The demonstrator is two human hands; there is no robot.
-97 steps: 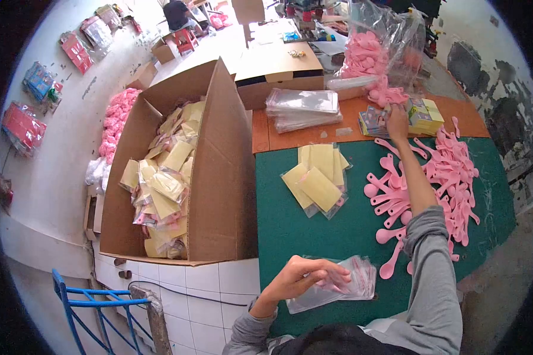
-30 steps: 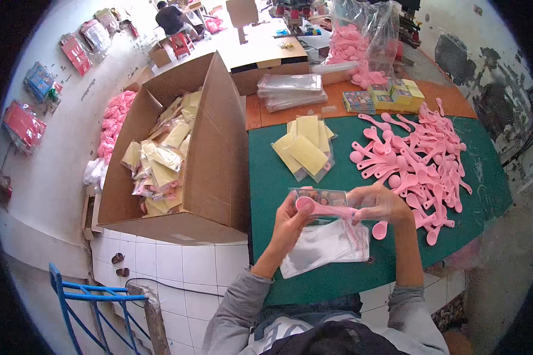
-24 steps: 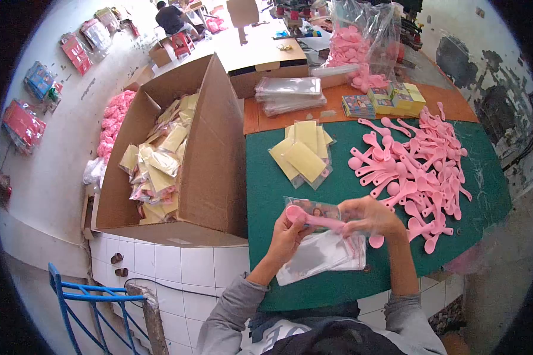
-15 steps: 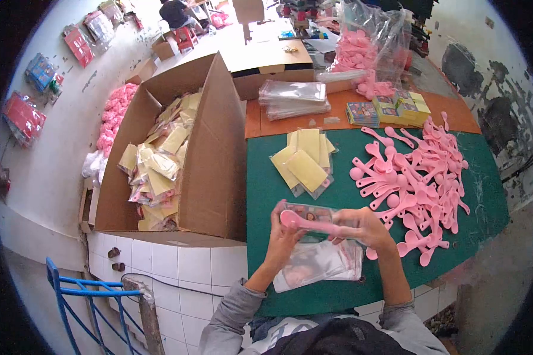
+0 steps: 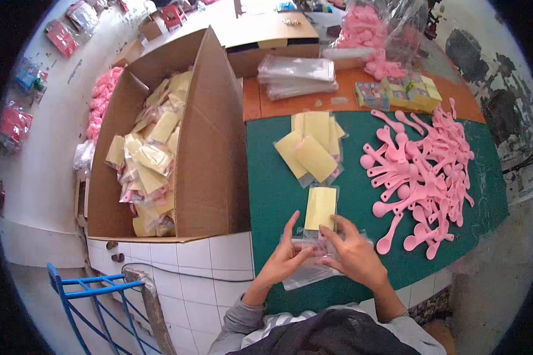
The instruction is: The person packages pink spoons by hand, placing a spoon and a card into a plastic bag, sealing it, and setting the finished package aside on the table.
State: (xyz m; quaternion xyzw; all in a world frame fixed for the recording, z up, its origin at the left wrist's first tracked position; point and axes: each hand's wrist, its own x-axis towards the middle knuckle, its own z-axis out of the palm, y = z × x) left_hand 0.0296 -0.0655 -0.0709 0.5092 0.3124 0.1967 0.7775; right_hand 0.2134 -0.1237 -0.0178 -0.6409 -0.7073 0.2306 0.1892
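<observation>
A clear plastic packet with a yellow card lies on the green table top, its lower end over a loose pile of clear plastic bags. My left hand is at the packet's lower left, index finger stretched out and thumb pointing right over the clear plastic. On the other side, my right hand has its fingers spread, with fingertips touching the packet's lower right edge. Several finished-looking yellow-backed packets lie just beyond. To the right is a large heap of pink plastic spoons.
A tall cardboard box on the left holds many yellow-backed packets. Stacked clear bags and bundles of printed cards stand along the far edge. A bag of pink spoons is behind them. A blue metal frame stands lower left.
The bag, held up with a pink spoon before its printed card, is now down on the table with the yellow side up. Both hands have loosened and spread. The view has tilted down.
</observation>
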